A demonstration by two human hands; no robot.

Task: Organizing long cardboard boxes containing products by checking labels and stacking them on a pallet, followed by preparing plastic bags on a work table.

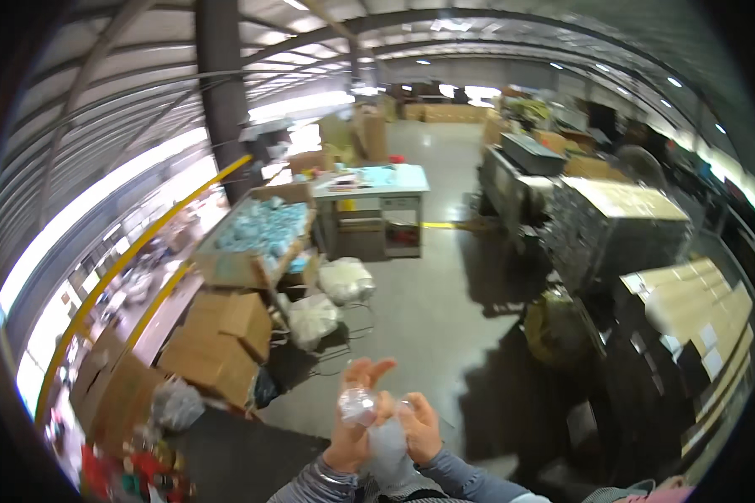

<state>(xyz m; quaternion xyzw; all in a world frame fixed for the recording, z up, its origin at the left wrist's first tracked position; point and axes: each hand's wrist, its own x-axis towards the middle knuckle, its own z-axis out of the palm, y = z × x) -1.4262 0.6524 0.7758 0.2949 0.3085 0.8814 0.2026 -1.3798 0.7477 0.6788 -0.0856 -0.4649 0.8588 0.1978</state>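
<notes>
Both of my hands are raised close together at the bottom centre. My left hand [345, 448] holds a clear, shiny round piece [357, 406] against its palm, with some fingers stretched upward; I cannot make out its exact kind. My right hand [424, 429] is closed, pinching the upper edge of a translucent plastic bag [388, 446]. The bag hangs between the two hands in front of my body. My left thumb side lies right by the bag's top. Grey sleeves cover both forearms.
Cardboard boxes [214, 342] and yellow rails [155, 306] line the left. A bin of blue pieces [264, 228], white sacks [346, 280] and a workbench [411, 178] stand ahead. Wrapped stacks [612, 226] and long boards [705, 310] are on the right. Another person's pink edge may show lower right.
</notes>
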